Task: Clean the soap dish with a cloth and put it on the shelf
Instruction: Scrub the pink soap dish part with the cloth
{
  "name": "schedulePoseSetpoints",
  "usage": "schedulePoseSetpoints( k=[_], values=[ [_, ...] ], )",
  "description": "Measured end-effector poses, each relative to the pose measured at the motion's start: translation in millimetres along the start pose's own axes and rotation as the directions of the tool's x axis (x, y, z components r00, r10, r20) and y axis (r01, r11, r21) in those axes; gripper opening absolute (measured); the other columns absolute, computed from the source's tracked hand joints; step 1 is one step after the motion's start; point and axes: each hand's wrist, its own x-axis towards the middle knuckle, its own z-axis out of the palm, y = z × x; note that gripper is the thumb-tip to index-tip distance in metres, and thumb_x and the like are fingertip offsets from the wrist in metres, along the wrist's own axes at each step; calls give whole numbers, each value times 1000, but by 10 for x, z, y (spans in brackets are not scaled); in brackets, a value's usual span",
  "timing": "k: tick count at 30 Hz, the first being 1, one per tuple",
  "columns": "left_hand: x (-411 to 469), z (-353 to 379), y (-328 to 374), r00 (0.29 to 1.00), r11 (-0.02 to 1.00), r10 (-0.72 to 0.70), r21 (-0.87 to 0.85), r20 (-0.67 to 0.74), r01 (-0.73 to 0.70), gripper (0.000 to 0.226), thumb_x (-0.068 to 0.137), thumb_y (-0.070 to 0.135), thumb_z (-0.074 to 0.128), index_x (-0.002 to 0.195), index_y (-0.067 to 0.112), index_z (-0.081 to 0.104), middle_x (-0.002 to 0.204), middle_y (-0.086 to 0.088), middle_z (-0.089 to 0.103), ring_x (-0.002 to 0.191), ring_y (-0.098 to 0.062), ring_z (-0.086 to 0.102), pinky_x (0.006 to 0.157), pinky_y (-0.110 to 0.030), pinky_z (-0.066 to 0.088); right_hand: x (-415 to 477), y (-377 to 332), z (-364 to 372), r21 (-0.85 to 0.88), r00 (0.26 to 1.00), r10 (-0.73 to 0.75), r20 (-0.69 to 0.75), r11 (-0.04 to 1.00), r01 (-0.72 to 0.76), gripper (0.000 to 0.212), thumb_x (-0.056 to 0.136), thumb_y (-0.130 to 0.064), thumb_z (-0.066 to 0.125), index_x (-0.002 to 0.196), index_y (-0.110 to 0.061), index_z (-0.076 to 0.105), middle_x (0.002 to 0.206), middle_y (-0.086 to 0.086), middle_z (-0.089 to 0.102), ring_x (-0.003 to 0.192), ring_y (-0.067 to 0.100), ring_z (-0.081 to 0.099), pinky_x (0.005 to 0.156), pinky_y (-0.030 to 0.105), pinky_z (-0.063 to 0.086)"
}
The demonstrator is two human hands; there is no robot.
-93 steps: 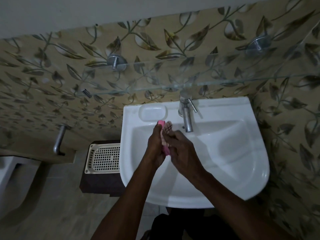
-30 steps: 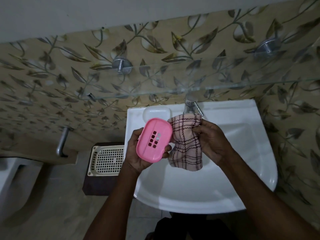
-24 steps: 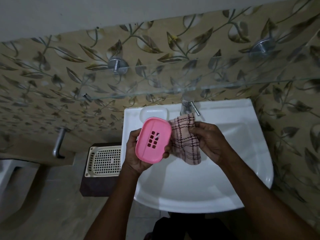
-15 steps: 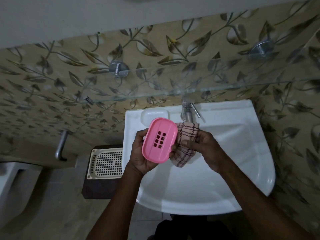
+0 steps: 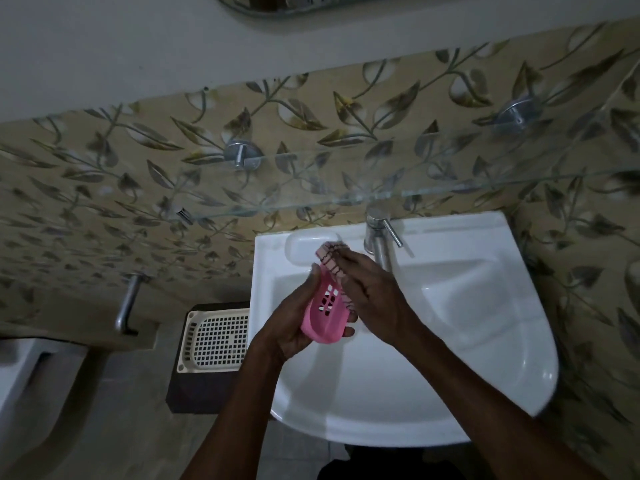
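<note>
Pink slotted plastic soap dish (image 5: 323,315) looks light, stiff, maybe slippery above the white basin (image 5: 450,341); I see left hand (image 5: 294,323) closed around its edges, right hand (image 5: 374,292) pressing checked cloth (image 5: 332,259) inside.

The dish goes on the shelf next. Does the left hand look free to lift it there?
Probably yes: the left hand holds the dish just below the bare glass shelf, but the right hand presses the cloth into it.

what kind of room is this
Most likely a home bathroom. A white wall-hung washbasin with a metal tap sits below a glass shelf on leaf-patterned tiles, with a mirror's edge above.
</note>
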Motion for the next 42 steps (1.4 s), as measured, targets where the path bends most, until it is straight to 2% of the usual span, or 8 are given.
schedulePoseSetpoints(
  k=[6, 12, 15, 25, 28, 34, 39, 42],
  values=[
    [-17, 44, -68, 996, 983, 91, 158, 6, -90, 35, 83, 23, 57, 117, 17, 60, 109, -18, 65, 91, -37, 68, 72, -48, 60, -9, 90, 56, -147, 989, -146, 36, 978, 150, 41, 93, -5, 56, 134, -11, 57, 127, 13, 60, 112, 2, 53, 94, 12, 48],
    [2, 139, -267, 990, 966, 138, 225, -16, -131, 41, 78, 10, 50, 115, 18, 64, 99, -7, 75, 90, -29, 70, 74, -46, 60, -59, 203, 61, -130, 955, 199, -222, 964, -231, 17, 92, -11, 58, 98, -9, 74, 77, 7, 73, 69, 21, 67, 68, 37, 57],
    [-24, 168, -237, 975, 871, 206, 469, -86, -143, 32, 88, 18, 58, 118, 22, 66, 104, -4, 75, 95, -25, 71, 79, -38, 57, -69, 171, 106, -233, 966, 140, -217, 954, -191, 20, 90, -7, 56, 96, -5, 74, 75, 11, 71, 67, 25, 66, 66, 39, 58],
    [56, 255, -280, 687, 629, 674, 700, -273, -338, 27, 91, 37, 58, 102, 18, 73, 90, -2, 76, 84, -22, 72, 79, -50, 58, -45, 127, 222, -370, 981, -8, -194, 927, -66, 35, 93, -15, 51, 125, -7, 63, 96, 12, 68, 80, 24, 66, 68, 38, 59],
    [56, 298, -327, 599, 620, 730, 687, -328, -380, 30, 87, 37, 58, 104, 16, 72, 90, -2, 75, 85, -18, 71, 76, -42, 60, -96, 112, 235, -209, 933, 189, -306, 943, -260, 12, 94, -12, 56, 93, -7, 68, 77, 7, 67, 68, 21, 61, 66, 33, 54],
    [51, 479, -275, 443, 621, 780, 641, -443, -452, 18, 94, 7, 56, 85, 20, 66, 75, 7, 65, 68, 0, 58, 63, -16, 48, -246, 179, 368, -118, 866, 441, -235, 872, -476, 47, 90, -16, 62, 50, -20, 37, 46, -9, 39, 44, 7, 38, 50, 27, 29],
    [142, 435, -284, 438, 668, 744, 587, -505, -457, 10, 91, 16, 54, 95, 14, 62, 82, 7, 62, 75, -6, 58, 69, -30, 48, -185, 245, 335, 63, 795, 573, -198, 817, -573, 39, 88, -25, 64, 58, 0, 57, 53, 15, 58, 50, 23, 52, 54, 38, 48],
    [46, 346, -207, 517, 713, 694, 580, -501, -395, 60, 75, 23, 67, 133, 27, 53, 112, 13, 65, 103, -12, 64, 81, -32, 56, -140, 238, 326, -130, 897, 391, -206, 898, -421, 29, 90, -19, 60, 63, -7, 58, 57, 4, 60, 54, 20, 56, 60, 39, 53]
  ],
)
